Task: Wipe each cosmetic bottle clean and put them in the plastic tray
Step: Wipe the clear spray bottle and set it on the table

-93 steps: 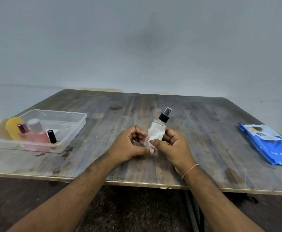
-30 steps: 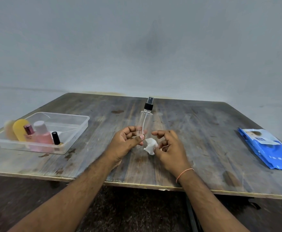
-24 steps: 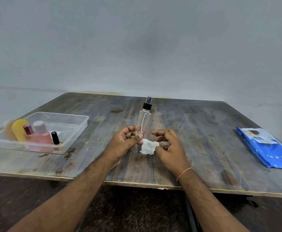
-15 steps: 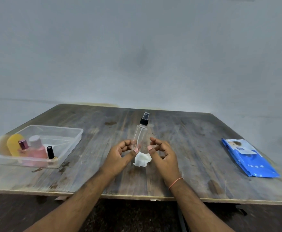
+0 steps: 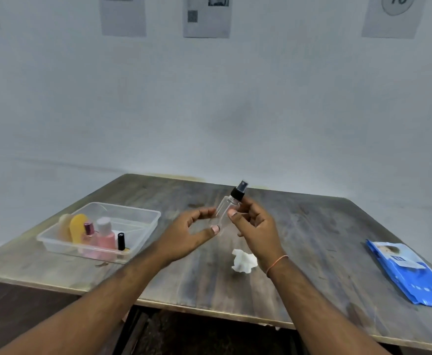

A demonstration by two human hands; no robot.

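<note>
Since half a second ago: spray bottle (image 5: 227,210) lifted off the counter (image 5: 312,242) and tilted, cap to the upper right; crumpled wipe (image 5: 244,261) let go, now lying alone on the counter at lower centre, under the right wrist. View has tipped up, wall papers now showing.

Edges/room: tray (image 5: 143,226) sits at left of frame near the counter's left edge, its right half bare. Open counter between tray and hands, and between the hands and the blue wipe pack (image 5: 409,272) at the right edge. Front counter edge runs under both forearms.

Counts: one spray bottle, one wipe, one tray, one pack, three wall papers, cut off at top. In the tray roughly five items bunched at its left end: pale rounded one, yellow one, two pinkish bottles, one small black-capped bottle.

Left hand (image 5: 184,237): thumb and fingertips pinch the bottle's lower end, loose curl. Right hand (image 5: 255,226): thumb and fingers clamped round the upper body just below the black cap.
</note>
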